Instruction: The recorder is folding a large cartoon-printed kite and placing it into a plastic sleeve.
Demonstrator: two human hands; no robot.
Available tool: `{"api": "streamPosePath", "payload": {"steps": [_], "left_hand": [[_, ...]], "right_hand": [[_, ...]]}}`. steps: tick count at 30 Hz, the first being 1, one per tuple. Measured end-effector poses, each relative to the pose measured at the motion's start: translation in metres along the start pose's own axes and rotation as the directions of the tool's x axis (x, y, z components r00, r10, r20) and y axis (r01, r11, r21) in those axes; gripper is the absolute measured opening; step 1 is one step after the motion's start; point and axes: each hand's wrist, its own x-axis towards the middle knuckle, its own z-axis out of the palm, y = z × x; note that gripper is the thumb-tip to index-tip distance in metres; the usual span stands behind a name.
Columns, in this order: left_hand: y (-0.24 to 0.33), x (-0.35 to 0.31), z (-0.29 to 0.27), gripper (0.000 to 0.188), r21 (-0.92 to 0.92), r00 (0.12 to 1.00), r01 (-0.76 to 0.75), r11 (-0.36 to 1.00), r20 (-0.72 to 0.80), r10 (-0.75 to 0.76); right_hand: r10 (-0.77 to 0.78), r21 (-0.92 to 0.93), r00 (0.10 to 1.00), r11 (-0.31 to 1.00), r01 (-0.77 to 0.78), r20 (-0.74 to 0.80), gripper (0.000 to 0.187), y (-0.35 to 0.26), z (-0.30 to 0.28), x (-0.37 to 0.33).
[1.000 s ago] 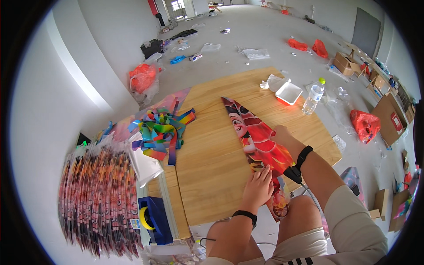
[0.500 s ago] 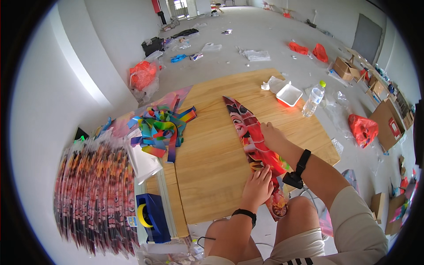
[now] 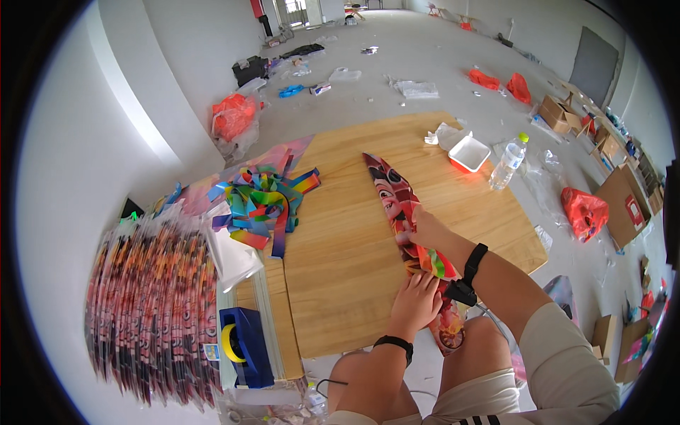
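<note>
I see both hands staying on the folded kite [image 3: 394, 202] lying across the wooden board [image 3: 354, 241]. My left hand [image 3: 416, 303] presses flat, fingers spread; my right hand [image 3: 427, 230] has slid slightly, curled over its edge, smoothing continues.

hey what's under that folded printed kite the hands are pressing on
The folded kite lies on a wooden board. Left hand and right hand press its near part; anything beneath it is covered.
</note>
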Motion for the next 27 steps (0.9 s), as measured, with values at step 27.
{"api": "streamPosePath", "payload": {"steps": [27], "left_hand": [[-0.001, 0.001, 0.003, 0.047, -0.013, 0.997, -0.005, 1.000, 0.071, 0.006]], "right_hand": [[0.274, 0.726, 0.886, 0.508, -0.464, 0.375, 0.021, 0.043, -0.014, -0.004]]}}
